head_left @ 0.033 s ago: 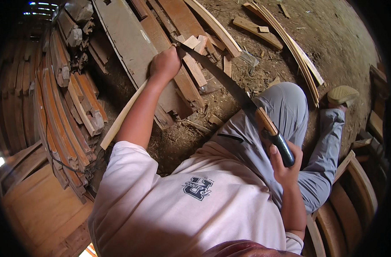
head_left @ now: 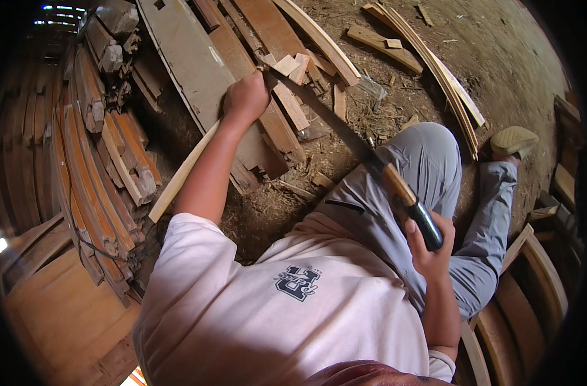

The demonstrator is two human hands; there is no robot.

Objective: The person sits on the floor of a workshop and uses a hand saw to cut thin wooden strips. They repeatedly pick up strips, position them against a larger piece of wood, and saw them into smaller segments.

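My right hand (head_left: pixel 430 248) is wrapped round the dark, rounded end of a handsaw's handle; the handle has a light wooden section nearer the blade. The handsaw (head_left: pixel 341 122) slants up and left from my bent knee, and its far end lies close to my left fist. My left hand (head_left: pixel 247 96) is closed round a pale, thin wooden strip (head_left: pixel 185 174), which runs down and left beneath my forearm. The fist rests above a long grey-brown board (head_left: pixel 203 77). My fingers hide the exact spot where blade and strip come together.
Small wood offcuts (head_left: pixel 287 65) lie just beyond the blade. Stacked old planks (head_left: pixel 91 174) rise on the left. Long, thin strips (head_left: pixel 435 74) lie on the dirt floor at upper right, near my foot (head_left: pixel 514 141). Curved wooden pieces (head_left: pixel 509 315) stand at lower right.
The saw has shifted very slightly, and its blade looks a little more blurred. Both hands keep their hold in almost the same place.
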